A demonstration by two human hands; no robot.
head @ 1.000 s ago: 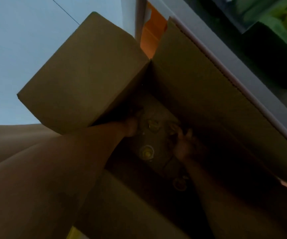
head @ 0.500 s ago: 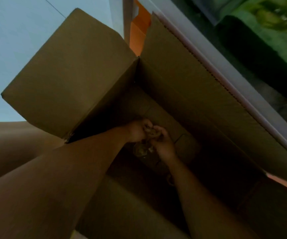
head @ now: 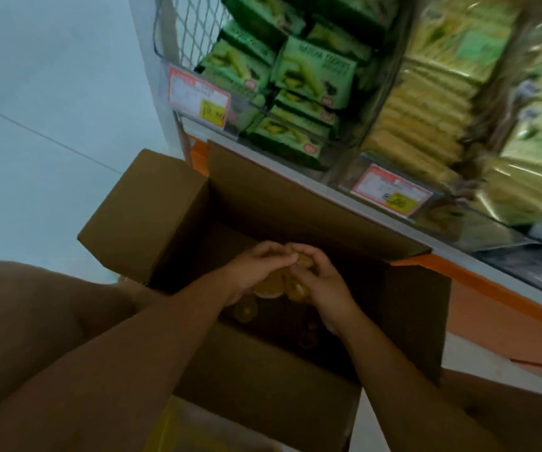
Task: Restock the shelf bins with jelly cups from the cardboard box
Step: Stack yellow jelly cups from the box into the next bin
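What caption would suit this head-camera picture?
Left hand and right hand hold jelly cups over the open cardboard box.

Yellow jelly cups [head: 269,284] in open box [head: 263,373]

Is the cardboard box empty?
No, loose jelly cups lie on the floor of the cardboard box.

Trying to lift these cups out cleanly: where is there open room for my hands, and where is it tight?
Open: the mouth of the cardboard box, between left flap and far flap; also the pale floor beside the left flap. Tight: left hand and right hand close round the jelly cups; the green-packet bin looks full.
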